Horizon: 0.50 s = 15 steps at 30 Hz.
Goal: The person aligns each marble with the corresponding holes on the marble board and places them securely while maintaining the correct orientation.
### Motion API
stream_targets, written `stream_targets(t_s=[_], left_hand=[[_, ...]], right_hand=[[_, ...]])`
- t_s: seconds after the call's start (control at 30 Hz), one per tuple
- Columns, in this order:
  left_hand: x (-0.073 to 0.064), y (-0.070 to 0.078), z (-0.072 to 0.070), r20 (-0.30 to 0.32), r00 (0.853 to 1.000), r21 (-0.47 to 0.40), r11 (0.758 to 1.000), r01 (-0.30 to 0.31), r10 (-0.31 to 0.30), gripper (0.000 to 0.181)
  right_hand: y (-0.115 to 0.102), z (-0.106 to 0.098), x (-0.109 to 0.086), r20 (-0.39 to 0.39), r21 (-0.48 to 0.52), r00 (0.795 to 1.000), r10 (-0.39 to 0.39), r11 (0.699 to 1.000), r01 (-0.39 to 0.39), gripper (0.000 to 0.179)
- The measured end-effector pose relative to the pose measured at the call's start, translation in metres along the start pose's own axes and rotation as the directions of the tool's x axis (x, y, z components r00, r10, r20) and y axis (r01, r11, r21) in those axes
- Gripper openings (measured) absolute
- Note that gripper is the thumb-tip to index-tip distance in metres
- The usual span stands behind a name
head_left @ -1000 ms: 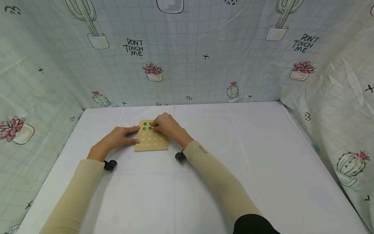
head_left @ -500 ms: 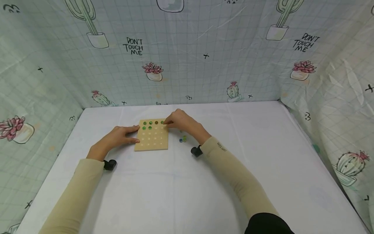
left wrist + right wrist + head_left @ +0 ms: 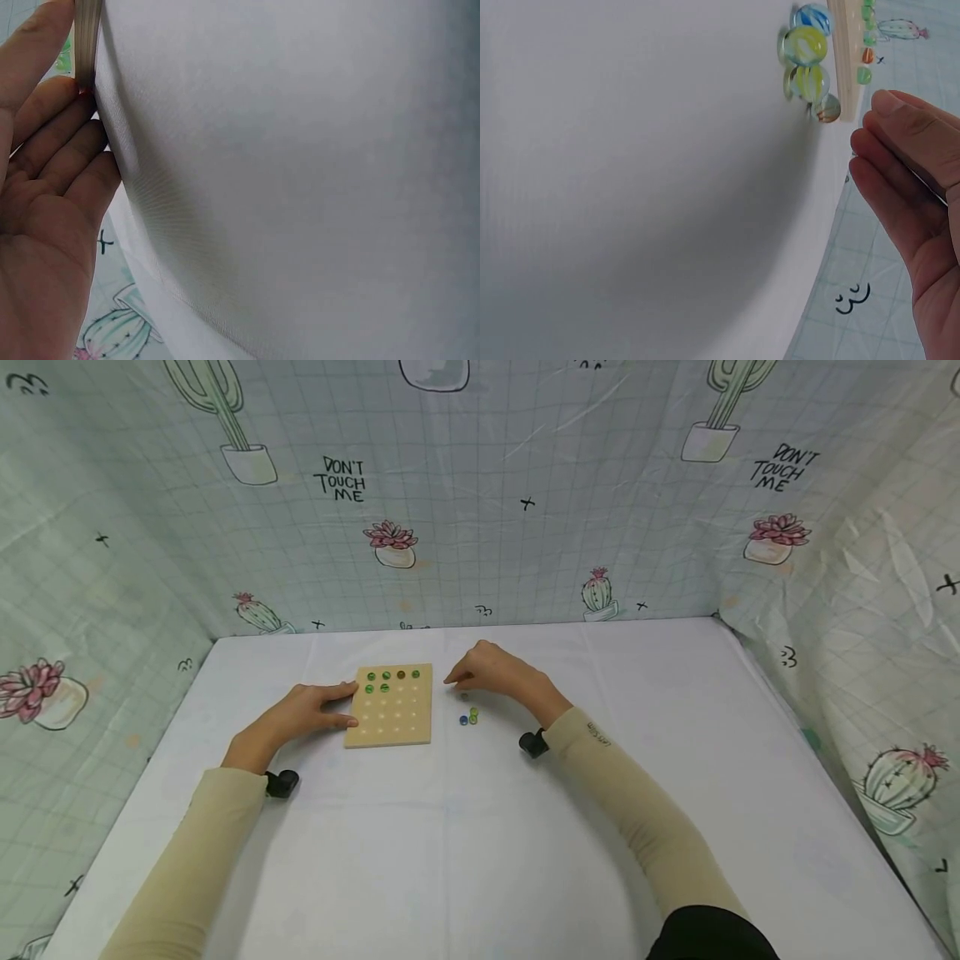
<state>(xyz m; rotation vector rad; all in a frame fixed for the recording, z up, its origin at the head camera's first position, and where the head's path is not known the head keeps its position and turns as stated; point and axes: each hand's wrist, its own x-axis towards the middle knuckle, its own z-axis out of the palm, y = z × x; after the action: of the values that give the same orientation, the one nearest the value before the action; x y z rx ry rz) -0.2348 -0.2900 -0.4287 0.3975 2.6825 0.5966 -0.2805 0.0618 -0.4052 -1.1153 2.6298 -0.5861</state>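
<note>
A square wooden board (image 3: 405, 718) with rows of small dimples lies on the table. Several green marbles (image 3: 371, 677) and one brown marble (image 3: 401, 675) sit in its two far rows. My left hand (image 3: 303, 710) rests against the board's left edge, thumb and forefinger spread. Just right of the board hovers my right hand (image 3: 495, 672), fingertips drawn together; no marble shows in them. Beneath and in front of it lie a loose blue marble (image 3: 814, 19), two yellow-streaked marbles (image 3: 805, 45) and a brown-streaked marble (image 3: 827, 109).
A white cloth covers the table (image 3: 480, 827). Curtains (image 3: 480, 560) printed with cacti hang behind it and along both sides. Each wrist carries a small black camera (image 3: 282, 783).
My right hand has moved right, off the board, uncovering its far row with a brown and a green marble, then the loose marbles. The left hand stays at the board's edge.
</note>
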Motion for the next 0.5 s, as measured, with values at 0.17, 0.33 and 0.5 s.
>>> stream_targets(t_s=[0.17, 0.33, 0.5], left_hand=[[-0.001, 0.001, 0.000, -0.004, 1.000, -0.005, 1.000, -0.003, 0.003, 0.090], [-0.001, -0.001, 0.001, -0.001, 1.000, -0.009, 1.000, -0.013, 0.013, 0.089], [0.000, -0.001, 0.000, 0.001, 1.000, -0.007, 1.000, -0.012, 0.012, 0.088]], right_hand=[[0.006, -0.001, -0.003, 0.038, 0.002, 0.999, 0.001, 1.000, -0.001, 0.026], [0.012, 0.001, -0.005, 0.073, -0.012, 0.997, -0.007, 1.000, 0.008, 0.026], [0.015, 0.002, -0.007, 0.093, -0.021, 0.995, -0.024, 0.999, 0.027, 0.026]])
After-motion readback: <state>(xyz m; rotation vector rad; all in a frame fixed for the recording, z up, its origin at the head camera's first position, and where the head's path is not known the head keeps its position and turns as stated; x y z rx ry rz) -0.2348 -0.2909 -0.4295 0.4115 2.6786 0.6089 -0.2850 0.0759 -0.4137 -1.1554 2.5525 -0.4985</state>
